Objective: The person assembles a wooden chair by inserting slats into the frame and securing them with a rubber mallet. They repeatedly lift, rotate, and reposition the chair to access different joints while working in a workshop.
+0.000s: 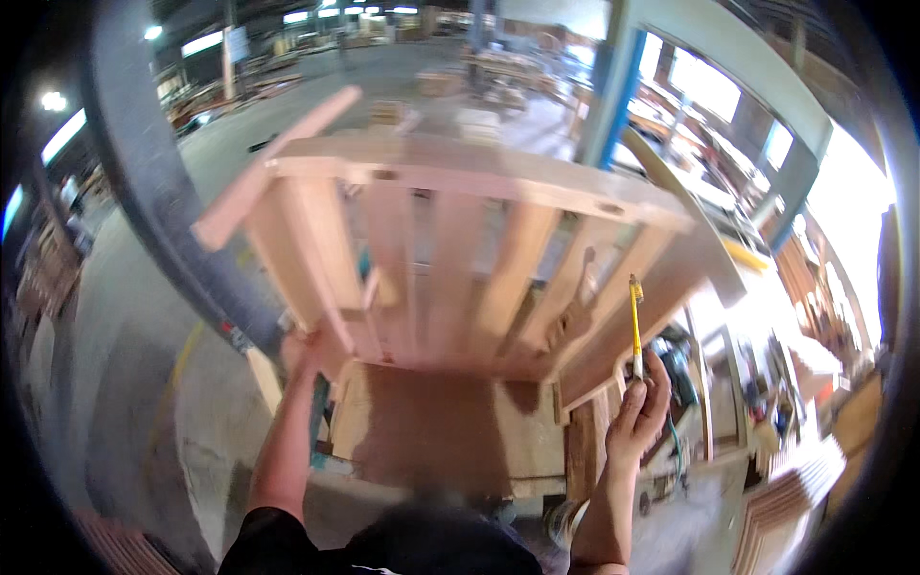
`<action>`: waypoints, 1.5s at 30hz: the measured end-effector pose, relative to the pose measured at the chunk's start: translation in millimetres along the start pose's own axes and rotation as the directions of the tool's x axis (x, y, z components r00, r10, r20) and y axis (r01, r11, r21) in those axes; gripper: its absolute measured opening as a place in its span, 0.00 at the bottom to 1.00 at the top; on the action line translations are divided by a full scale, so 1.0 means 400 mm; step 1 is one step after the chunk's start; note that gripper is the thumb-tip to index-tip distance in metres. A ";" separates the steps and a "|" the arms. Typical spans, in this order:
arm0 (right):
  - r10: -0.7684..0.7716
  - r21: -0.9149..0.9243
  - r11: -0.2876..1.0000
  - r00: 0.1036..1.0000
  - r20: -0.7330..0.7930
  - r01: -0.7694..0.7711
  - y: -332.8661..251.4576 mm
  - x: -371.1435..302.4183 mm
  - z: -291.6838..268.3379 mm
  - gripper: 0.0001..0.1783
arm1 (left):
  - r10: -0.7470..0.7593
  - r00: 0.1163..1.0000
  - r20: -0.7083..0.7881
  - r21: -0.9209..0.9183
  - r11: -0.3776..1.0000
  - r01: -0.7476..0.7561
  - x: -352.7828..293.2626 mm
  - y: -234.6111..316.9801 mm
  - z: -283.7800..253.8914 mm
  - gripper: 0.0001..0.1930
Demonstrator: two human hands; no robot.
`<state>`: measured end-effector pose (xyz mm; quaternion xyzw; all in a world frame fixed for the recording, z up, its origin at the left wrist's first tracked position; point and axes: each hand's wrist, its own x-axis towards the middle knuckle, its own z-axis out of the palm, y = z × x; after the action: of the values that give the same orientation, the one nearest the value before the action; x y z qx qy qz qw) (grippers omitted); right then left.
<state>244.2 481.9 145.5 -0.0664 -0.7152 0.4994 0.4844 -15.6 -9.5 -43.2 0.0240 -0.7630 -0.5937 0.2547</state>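
In front of me stands a wooden chair-like frame (450, 259), with a thick top rail (460, 171), several upright slats and an arm piece at each side. My right hand (640, 412) is raised by its right side, closed around the lower end of a slim yellow-and-white brush (636, 331) that points upward, apart from the wood. Low on the frame's left side, my left hand (299, 353) is against the wood; blur hides its fingers. A flat wooden panel (441, 422) lies between my arms at the frame's base, partly in shadow.
A dark teal power tool (677, 372) sits just right of my right hand, with a green hose below it. A dark pillar (158, 182) rises at the left. Stacked wooden pieces (791, 508) lie at the lower right, and workshop tables with timber stand farther back.
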 end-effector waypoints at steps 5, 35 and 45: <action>-0.232 -0.016 0.968 0.914 0.334 0.252 -0.197 0.140 0.223 0.10 | -0.163 0.986 -0.040 0.439 0.883 0.164 -0.054 0.216 0.048 0.17; -0.061 0.347 0.919 0.801 0.595 -0.188 -0.299 0.015 0.960 0.21 | -0.076 0.996 -0.042 0.454 0.887 0.087 -0.052 0.063 0.034 0.21; -0.183 0.226 0.971 0.845 0.503 0.076 -0.244 -0.038 0.962 0.21 | -0.014 0.999 -0.040 0.543 0.839 0.033 -0.056 0.097 0.020 0.20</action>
<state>-2.1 174.9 199.8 0.1680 -0.7692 0.5331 0.3098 10.7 16.4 -17.0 0.1148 -0.8950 -0.3560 0.2432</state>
